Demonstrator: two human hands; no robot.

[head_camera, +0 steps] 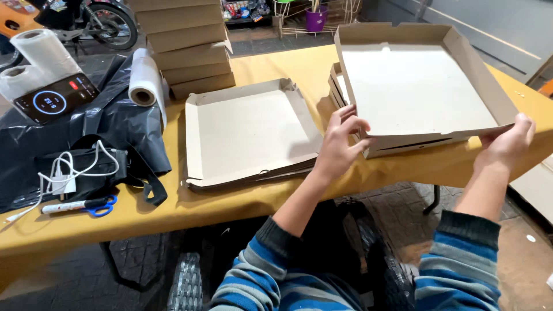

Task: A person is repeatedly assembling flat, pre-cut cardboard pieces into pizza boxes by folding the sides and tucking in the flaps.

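Over yellow table [242, 201] — left hand [337, 144] and right hand [507, 144] fingers clamped on open cardboard box [415, 86]

Cardboard box tray [415, 86]: upper right of the frame, square, shallow, pale inside with brown raised walls, tilted up; held at its near edge by the left hand [339, 144] and the right hand [507, 144].

Folded boxes [340, 86]: partly hidden behind the tray, stacked on the yellow table [230, 201].

Flat box blanks [247, 135]: centre of the frame, pale square sheets with low folded edges, piled on the table.

Stack of closed boxes [187, 43]: upper centre-left, brown, flat, one on another.

Phone screen [56, 99]: upper left, black rectangle with a blue ring and a red spot, leaning on white rolls.
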